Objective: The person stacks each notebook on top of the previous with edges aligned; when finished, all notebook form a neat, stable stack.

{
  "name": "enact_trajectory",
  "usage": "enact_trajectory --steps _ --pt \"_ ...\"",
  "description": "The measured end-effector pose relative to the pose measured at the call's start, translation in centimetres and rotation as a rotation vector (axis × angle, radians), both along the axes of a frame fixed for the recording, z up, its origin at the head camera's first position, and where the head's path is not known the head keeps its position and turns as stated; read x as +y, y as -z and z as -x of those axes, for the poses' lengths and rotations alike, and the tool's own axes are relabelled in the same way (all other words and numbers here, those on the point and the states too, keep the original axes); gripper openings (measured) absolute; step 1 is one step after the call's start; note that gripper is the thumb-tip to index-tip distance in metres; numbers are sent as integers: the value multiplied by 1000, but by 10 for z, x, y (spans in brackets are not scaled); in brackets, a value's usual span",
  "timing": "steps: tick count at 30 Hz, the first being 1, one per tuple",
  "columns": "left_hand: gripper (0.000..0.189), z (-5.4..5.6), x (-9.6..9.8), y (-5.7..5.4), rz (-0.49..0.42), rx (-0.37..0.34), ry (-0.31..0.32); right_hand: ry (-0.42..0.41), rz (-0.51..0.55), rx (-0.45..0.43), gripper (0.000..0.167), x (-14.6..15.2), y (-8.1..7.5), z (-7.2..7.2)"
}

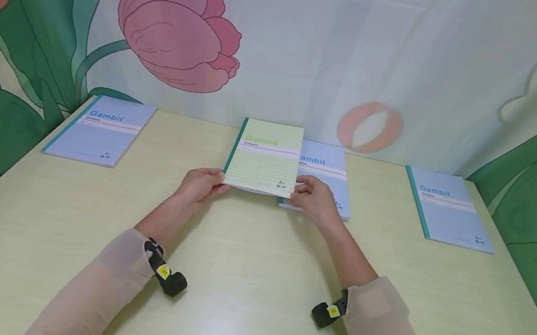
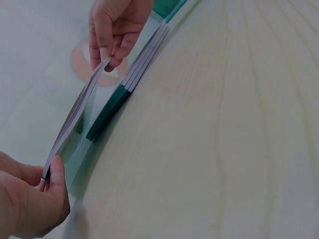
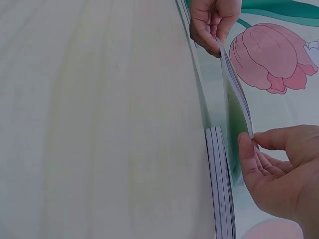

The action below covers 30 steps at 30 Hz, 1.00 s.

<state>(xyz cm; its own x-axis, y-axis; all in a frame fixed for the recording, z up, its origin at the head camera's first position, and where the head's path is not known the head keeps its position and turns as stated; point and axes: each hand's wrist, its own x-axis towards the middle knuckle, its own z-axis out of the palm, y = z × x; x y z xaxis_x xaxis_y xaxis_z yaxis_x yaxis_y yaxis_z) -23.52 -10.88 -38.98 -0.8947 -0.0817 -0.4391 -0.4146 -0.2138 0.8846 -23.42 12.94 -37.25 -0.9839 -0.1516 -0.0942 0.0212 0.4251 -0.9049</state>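
My left hand [image 1: 201,186] pinches the near left corner of a pale yellow-green notebook [image 1: 264,158] with a dark green spine. At its near right corner, my right hand [image 1: 316,199] pinches the same notebook between thumb and fingers. Both wrist views show the notebook [image 2: 75,117] raised off the table and slightly bowed. Beneath and to its right lies a small stack of blue notebooks [image 1: 327,167], partly covered by the green notebook and my right hand. The stack's page edges [image 3: 219,174] show in the right wrist view.
A blue notebook [image 1: 100,131] lies at the table's far left, another blue notebook [image 1: 451,208] at the right. Behind the pale wooden table [image 1: 254,279] hangs a curtain [image 1: 284,50] printed with flowers and leaves. Each wrist wears a small black camera [image 1: 174,284].
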Motion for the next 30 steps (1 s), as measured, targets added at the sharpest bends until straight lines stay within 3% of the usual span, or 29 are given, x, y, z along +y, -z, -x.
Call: enact_trajectory --steps 16,30 --pt "35 3 15 -6 -2 12 -4 15 -6 11 42 13 1 0" --pt "34 5 26 1 -40 39 2 32 34 4 43 23 1 0"
